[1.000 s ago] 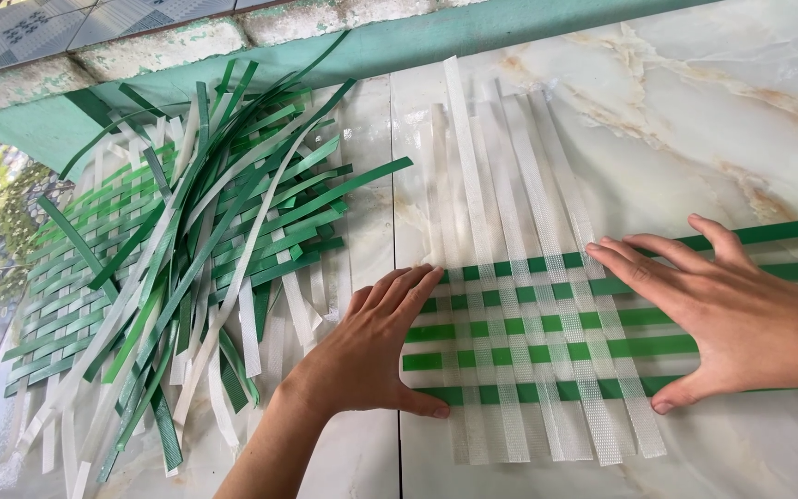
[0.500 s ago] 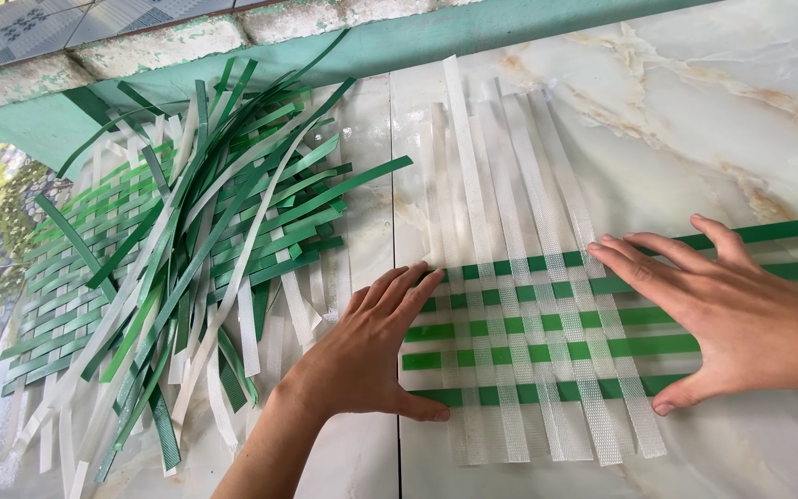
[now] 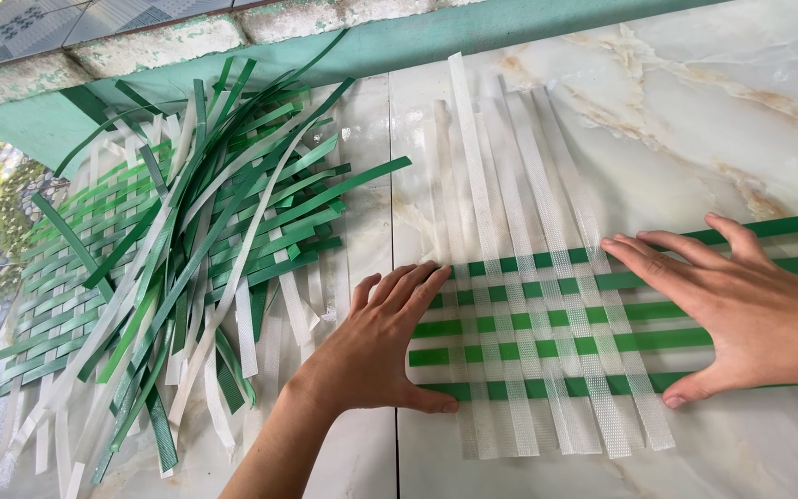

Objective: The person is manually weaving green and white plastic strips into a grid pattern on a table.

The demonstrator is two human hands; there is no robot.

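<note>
On the pale marble slab [image 3: 695, 111], veined tan, work is laid out flat. Left portion: big loose heap of green and white strips [image 3: 187, 240], tangled over an already woven mat [image 3: 39, 314]. Centre-right: woven panel in progress [image 3: 538, 342], green bands running across, translucent white mesh strips running up and down, their free ends fanning toward the green-painted ledge [image 3: 473, 37]. Panel lies between the two hands. Left hand [image 3: 380, 346] pressed flat at the panel's left edge, fingers extended and together, thumb at the lower green band; gripping nothing. Right hand [image 3: 741, 310] flat on the panel's right side, fingers spread, pointing left over the green bands; gripping nothing.
</note>
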